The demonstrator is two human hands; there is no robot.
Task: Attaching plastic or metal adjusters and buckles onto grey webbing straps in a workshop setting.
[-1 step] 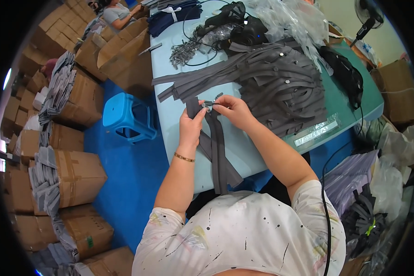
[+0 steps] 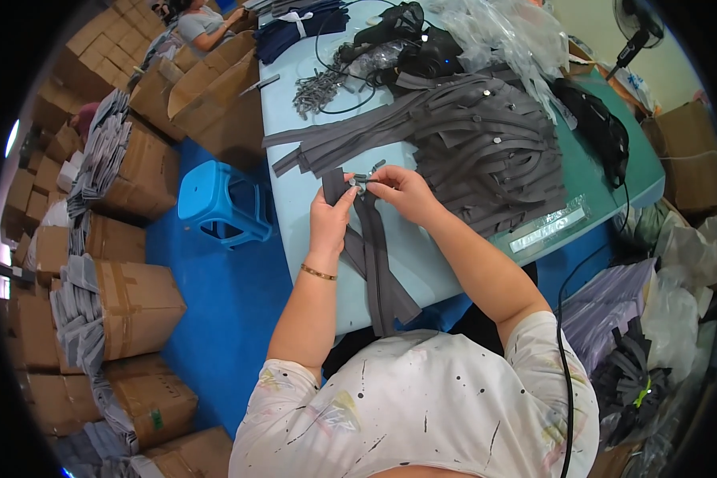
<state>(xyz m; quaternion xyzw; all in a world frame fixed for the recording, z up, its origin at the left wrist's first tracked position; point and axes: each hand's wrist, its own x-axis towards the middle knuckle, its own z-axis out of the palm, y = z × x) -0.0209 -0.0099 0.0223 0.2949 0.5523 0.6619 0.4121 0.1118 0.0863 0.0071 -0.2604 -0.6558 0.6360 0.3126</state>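
Note:
Over the near left part of the table [image 2: 434, 275], my left hand [image 2: 329, 219] is closed, gripping the upper end of a dark grey zipper [image 2: 380, 275] between thumb and fingers. The zipper's tapes hang down, crossing, toward the table's near edge. Beside it, my right hand [image 2: 408, 196] pinches a small grey metal zipper slider [image 2: 361, 179] at the tape end; the fingers partly hide it. A big heap of grey zippers [image 2: 486, 151] lies to the right, some trailing out to the left. Farther back is a small pile of grey sliders [image 2: 317, 92].
A blue stool [image 2: 203, 191] stands left of the table, near stacked cartons [image 2: 139, 307] holding grey strips. Behind the zipper heap lie clear plastic [image 2: 502, 40] and black bags. A ruler [image 2: 548, 225] lies at right, a black pouch [image 2: 597, 131] beyond. Another person sits far left.

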